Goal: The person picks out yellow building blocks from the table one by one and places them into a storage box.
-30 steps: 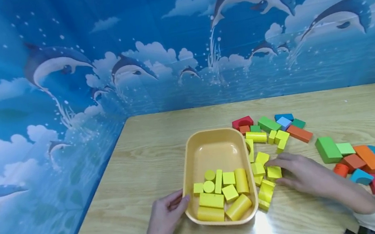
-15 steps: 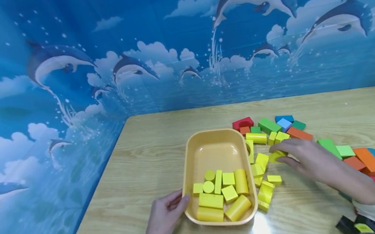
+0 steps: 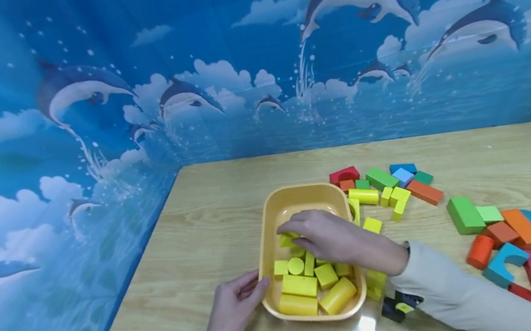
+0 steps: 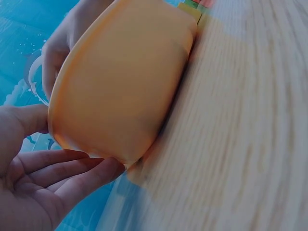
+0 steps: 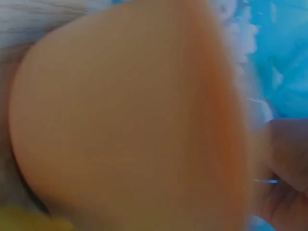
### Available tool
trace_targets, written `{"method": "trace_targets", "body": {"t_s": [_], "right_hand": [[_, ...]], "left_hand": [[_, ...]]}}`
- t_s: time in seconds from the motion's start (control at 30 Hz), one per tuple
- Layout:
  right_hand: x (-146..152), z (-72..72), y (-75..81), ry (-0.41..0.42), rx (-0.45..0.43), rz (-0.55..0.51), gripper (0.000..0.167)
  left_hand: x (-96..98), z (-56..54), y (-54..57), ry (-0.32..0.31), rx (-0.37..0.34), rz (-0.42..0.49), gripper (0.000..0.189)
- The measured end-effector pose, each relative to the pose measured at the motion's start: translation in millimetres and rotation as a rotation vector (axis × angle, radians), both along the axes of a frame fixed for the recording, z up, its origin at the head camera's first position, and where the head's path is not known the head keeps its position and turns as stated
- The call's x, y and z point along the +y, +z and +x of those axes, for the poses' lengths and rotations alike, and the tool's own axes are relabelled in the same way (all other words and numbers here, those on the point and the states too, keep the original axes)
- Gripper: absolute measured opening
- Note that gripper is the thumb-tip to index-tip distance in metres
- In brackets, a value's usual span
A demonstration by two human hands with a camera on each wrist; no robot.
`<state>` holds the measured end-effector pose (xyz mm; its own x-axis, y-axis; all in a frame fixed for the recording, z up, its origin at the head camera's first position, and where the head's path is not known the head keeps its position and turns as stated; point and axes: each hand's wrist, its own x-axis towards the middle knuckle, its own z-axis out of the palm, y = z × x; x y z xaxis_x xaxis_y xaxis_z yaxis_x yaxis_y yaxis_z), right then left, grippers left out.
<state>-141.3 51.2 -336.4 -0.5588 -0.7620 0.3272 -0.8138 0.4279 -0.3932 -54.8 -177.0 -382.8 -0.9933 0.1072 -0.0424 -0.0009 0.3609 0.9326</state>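
A beige plastic tray stands on the table with several yellow blocks gathered in its near half. My left hand grips its left side, thumb at the rim and fingers against the outer wall, as the left wrist view shows on the tray. Over the tray's middle, my right hand pinches a small yellow block, whose exact shape is partly hidden by the fingers. The right wrist view is blurred and mostly filled by the tray wall.
Yellow blocks lie along the tray's right side, some hidden under my right forearm. Red, green and blue blocks sit behind them. Farther right is a mixed group with a blue arch. A dolphin-printed backdrop borders the table.
My right hand has picked up a yellow block from the pile right of the tray and carried it left, over the tray. The left hand has stayed at the tray's side.
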Motion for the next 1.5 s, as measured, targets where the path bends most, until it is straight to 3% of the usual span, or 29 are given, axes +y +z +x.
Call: {"method": "trace_targets", "body": {"t_s": [0.13, 0.4, 0.67, 0.87, 1.0, 1.17, 1.37, 1.5], "right_hand": [[-16.3, -0.8, -13.4, 0.013, -0.013, 0.028, 0.028], [-28.9, -0.4, -31.6, -0.029, 0.056, 0.055, 0.019], [-26.5, 2.2, -38.8, -0.093, 0.046, 0.095, 0.018], [-17.3, 5.7, -37.0, -0.066, 0.01, 0.097, 0.025], [6.2, 10.8, -29.1, -0.092, 0.02, -0.008, 0.029], [61.2, 12.5, -19.8, -0.241, 0.078, -0.131, 0.033], [141.2, 0.8, -30.4, -0.469, 0.102, -0.006, 0.036], [175.8, -4.0, -45.1, -0.466, 0.192, 0.06, 0.036]], "left_hand": [[0.8, 0.6, 0.4, -0.004, 0.019, 0.015, 0.04], [0.6, -1.6, -1.2, -0.004, 0.014, -0.005, 0.039], [0.8, -1.8, 0.9, -0.015, 0.004, 0.002, 0.042], [-0.5, -2.5, 0.2, -0.016, 0.004, 0.0, 0.041], [-1.5, -2.4, -0.1, -0.015, -0.003, -0.008, 0.043], [-1.7, -3.0, -0.3, 0.004, 0.012, -0.02, 0.041], [-0.2, -3.6, -0.2, 0.01, 0.053, 0.018, 0.036], [0.8, -1.6, -2.1, 0.01, 0.04, 0.042, 0.036]]}}
